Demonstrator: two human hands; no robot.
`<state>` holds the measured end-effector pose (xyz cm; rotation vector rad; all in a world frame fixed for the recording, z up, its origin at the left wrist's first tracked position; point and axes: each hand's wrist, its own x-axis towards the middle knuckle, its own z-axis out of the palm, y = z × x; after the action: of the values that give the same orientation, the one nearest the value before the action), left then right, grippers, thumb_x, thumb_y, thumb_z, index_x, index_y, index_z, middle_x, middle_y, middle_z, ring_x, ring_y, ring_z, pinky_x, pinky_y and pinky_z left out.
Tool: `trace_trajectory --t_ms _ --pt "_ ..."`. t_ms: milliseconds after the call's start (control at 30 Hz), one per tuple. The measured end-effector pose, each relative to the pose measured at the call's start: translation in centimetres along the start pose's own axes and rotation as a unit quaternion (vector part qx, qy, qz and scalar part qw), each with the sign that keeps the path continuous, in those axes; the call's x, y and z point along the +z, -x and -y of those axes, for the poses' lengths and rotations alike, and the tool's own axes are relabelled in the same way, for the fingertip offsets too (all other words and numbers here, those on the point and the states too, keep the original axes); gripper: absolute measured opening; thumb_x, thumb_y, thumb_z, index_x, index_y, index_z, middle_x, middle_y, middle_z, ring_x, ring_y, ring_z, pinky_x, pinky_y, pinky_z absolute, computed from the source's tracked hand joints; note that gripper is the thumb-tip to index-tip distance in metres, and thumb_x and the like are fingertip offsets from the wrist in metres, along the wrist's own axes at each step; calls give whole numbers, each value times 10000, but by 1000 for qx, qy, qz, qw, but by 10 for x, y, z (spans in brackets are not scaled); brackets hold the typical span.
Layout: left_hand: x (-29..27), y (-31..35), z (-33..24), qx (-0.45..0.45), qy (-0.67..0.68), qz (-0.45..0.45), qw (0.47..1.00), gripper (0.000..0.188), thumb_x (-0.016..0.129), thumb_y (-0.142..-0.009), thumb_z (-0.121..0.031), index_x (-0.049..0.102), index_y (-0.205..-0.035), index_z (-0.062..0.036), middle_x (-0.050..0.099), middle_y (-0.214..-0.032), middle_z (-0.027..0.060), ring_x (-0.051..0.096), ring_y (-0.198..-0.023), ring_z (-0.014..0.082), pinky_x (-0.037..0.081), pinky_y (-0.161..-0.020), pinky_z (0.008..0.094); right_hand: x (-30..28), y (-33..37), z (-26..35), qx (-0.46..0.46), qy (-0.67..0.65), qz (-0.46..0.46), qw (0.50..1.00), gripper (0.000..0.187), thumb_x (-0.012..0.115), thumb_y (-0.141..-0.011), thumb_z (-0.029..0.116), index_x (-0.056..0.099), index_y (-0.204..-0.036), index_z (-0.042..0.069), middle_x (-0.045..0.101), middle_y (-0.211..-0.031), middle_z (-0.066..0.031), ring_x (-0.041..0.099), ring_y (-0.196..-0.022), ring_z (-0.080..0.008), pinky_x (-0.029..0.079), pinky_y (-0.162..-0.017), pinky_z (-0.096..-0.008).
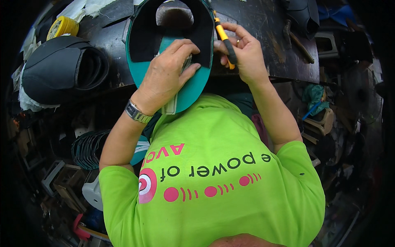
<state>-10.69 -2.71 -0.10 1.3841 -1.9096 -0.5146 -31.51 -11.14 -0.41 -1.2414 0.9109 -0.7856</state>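
A teal and black shoe-upper piece [193, 88] with an opening at its far end lies over the near edge of the dark table, close to my body. My left hand [170, 72] is closed on its near part, fingers curled and thumb pressed in. Part of a pale strip shows under this hand. At the piece's right edge, my right hand [247, 51] grips a yellow and black utility knife [224, 37] between thumb and fingers. The knife's far tip is too small to make out.
Left on the table [117, 70] sits a rolled black upper [53, 70], with a yellow tape roll [62, 28] behind it. A hammer [298, 43] lies at right, near another black upper [302, 18]. Below left hangs a stack of dark-edged pieces [88, 149].
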Motion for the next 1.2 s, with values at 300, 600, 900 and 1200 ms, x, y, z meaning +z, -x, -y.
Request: trace_trajectory --t_ms 300,600,900,1200 --pt "13 9 18 130 -53 -25 990 256 805 -807 -74 750 -1057 -57 722 -1103 79 714 -1072 279 594 -898 384 1 9 0 33 -19 -4 999 595 812 -866 85 515 -1365 -48 664 -772 -55 669 -567 -124 538 -520 -221" --pt "7 5 22 220 -130 -24 967 241 797 -773 -75 734 -1006 -59 718 -1042 65 718 -1013 261 589 -884 386 14 20 -11 45 -161 -43 985 553 752 -886 26 441 -1333 -63 666 -758 -120 705 -573 -195 590 -501 -294" --pt "8 0 28 -1 135 -57 989 91 639 -889 16 605 -971 -5 604 -1127 119 699 -988 237 574 -855 342 19 26 -14 49 -134 -39 989 549 742 -878 5 437 -1329 -67 668 -776 -124 695 -571 -187 539 -479 -269" --pt "5 22 21 25 94 -2 995 115 675 -851 19 688 -960 -16 498 -1268 121 614 -1205 288 533 -995 391 -21 59 15 43 -205 80 975 651 792 -883 177 477 -1429 12 679 -865 -128 628 -596 -137 502 -538 -230"
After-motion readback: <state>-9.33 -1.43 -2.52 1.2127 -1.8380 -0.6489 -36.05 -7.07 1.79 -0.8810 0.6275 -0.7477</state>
